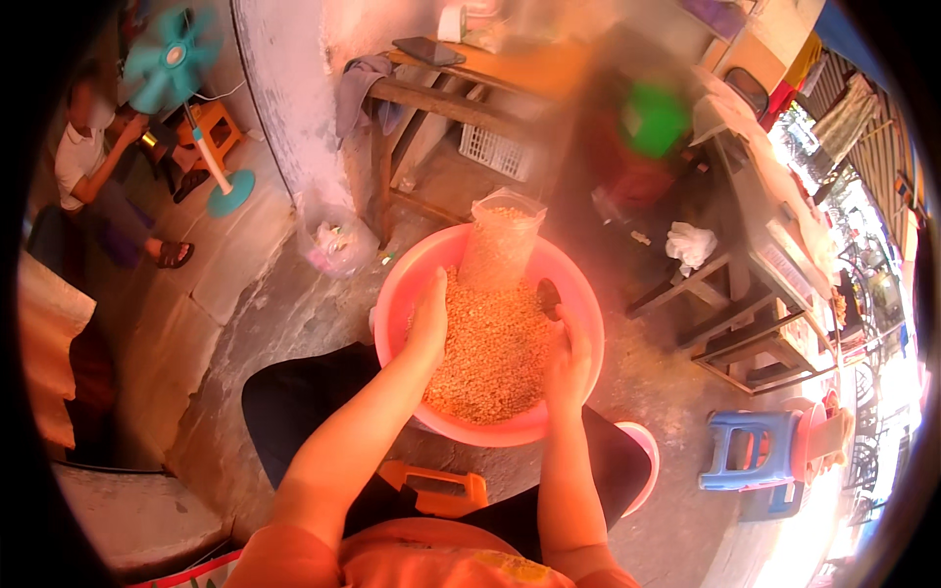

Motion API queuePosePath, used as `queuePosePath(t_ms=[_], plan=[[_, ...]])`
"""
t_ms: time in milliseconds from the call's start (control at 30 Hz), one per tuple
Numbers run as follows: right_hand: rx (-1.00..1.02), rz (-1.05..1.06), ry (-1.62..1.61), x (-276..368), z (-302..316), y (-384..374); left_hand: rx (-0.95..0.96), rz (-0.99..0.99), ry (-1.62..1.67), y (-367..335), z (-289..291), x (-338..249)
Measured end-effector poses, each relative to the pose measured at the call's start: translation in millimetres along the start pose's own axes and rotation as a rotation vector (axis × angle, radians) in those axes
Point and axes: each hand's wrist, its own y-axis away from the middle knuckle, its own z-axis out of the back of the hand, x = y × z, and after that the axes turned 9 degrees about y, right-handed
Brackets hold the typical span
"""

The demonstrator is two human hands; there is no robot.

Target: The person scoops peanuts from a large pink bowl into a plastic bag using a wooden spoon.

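Bag (503, 235), clear plastic, kernel-filled, at pink basin's (490, 435) far rim | probably weighty, slumping, slick: cup low, both sides | my left hand (428, 318) flat beside tan kernels (490, 363) | my right hand (569, 358) at dark oval scoop (548, 298), pinch untellable

A dark brown oval object (548, 297) beside the bare right hand (569, 359) is too small to identify. Between one and two o'clock, a bright green rounded object (657, 120) blurs into haze. At ten, turquoise plastic fan blades (148, 65) smear; at six, the lower edge cuts off an orange shirt (421, 557).
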Motion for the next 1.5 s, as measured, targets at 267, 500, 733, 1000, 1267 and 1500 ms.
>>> queuePosePath(t_ms=[267, 500, 733, 1000, 1267, 1500], plan=[[0.119, -0.105, 0.192, 1, -6, -58, 0.321, -0.311, -0.528, -54, -4, -6], [-0.062, 0.029, 0.395, -10, -49, -60, 0.334, -0.517, -1.093, -46, 11, -7], [0.412, -0.107, 0.49, -37, -45, -59, 0.488, -0.364, -1.21, -33, 1, -29], [0.63, -0.113, 0.493, -19, -33, -67, 0.537, -0.017, -1.199, -26, -9, -50], [0.546, -0.394, 0.031, -9, -22, -70, 0.786, 0.041, -0.796, -31, 4, -29], [0.201, -0.398, 0.073, -6, -16, -76, 0.853, 0.136, -0.635, -32, -1, -51]])
